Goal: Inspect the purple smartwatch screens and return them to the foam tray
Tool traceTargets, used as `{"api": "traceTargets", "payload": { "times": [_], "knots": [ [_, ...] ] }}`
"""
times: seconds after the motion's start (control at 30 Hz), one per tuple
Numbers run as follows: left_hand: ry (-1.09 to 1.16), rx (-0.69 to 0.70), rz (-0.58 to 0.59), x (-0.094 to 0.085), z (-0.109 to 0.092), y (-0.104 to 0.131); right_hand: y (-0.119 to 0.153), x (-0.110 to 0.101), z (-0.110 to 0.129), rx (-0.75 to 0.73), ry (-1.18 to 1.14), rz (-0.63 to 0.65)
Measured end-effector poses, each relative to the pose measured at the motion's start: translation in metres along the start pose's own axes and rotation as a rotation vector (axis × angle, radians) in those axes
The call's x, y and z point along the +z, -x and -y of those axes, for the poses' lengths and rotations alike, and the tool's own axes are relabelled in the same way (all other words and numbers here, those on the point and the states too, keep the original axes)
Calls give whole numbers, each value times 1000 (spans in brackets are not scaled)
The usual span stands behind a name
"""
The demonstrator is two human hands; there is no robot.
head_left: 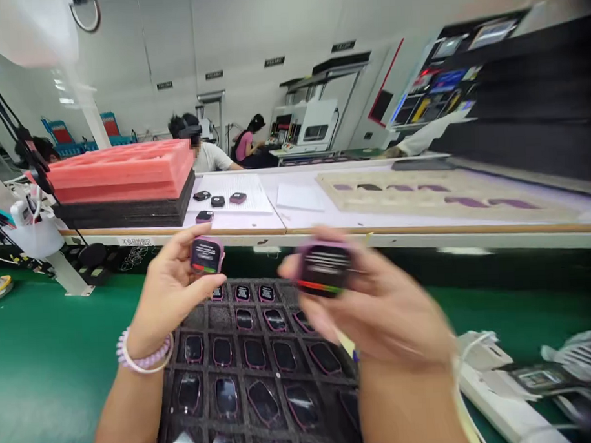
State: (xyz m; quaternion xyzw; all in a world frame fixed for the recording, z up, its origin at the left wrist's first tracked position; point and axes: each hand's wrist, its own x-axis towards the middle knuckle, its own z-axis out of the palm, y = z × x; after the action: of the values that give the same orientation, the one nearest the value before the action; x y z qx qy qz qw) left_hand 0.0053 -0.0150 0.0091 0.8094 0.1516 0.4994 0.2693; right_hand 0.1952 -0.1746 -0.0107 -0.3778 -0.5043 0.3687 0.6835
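Observation:
Between the thumb and fingers of my left hand (pixel 169 294) is a smartwatch body (pixel 206 255) with a purple case, its lit screen showing white text above a red and green strip. My right hand (pixel 376 296), smeared by motion, grips a second smartwatch (pixel 325 269) by its edges; a similar lit screen faces me. Both watches are held up above a black foam tray (pixel 209 317). Several more strapless watches (pixel 254 353) lie in the tray's square pockets, most with dark screens, while a few in the back row (pixel 242 293) are lit. My right forearm hides part of the tray.
On the shelf ahead, pink foam trays (pixel 123 166) are stacked over black ones at left. Several loose watches (pixel 218 201) lie beside white paper (pixel 246 191). A beige tray (pixel 401 195) holds purple pieces. A power strip (pixel 505 395) with cables lies at right. People sit farther back.

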Motion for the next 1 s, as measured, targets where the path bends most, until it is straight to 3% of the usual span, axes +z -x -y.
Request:
{"api": "traceTargets", "payload": {
  "times": [0.1, 0.17, 0.67, 1.0],
  "knots": [
    [626, -158, 129, 28, 11, -5, -22, 12, -8, 51, -123, 39],
    [748, -240, 144, 38, 19, -5, -32, 16, -17, 70, -137, 19],
    [806, -355, 198, 42, 17, -2, -39, 17, -30, -1, -59, -161],
    [827, -397, 205, 41, 12, -6, -45, 19, -35, -30, -75, -200]
  ]
}}
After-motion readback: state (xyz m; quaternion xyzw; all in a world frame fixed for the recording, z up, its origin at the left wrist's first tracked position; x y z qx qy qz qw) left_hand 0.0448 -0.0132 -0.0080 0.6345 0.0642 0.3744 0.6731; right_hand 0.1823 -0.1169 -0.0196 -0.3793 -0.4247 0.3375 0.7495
